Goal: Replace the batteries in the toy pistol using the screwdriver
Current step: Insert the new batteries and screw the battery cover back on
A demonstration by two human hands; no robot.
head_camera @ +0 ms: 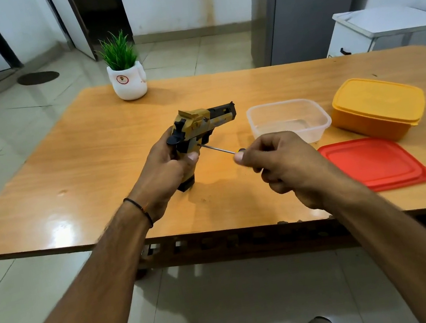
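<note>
Yellow-and-black toy pistol (198,130), held upright above the wooden table's (92,153) middle with barrel pointing right, is gripped round its handle by the left hand (164,175), while the right hand (280,167) pinches the screwdriver (218,150), tip at the grip.

A yellow-and-black plastic toy pistol (197,124) stands upright over the wooden table (92,153), its grip wrapped by the left hand (164,175). The black butt points down at the table; whether it touches the top is unclear. The dark-tipped barrel points away and to the right. A screwdriver (218,150) with a thin bare metal shaft lies slanted, its tip set against the right side of the pistol's grip. Its handle is almost wholly hidden in the right hand (282,161), which pinches it.
</note>
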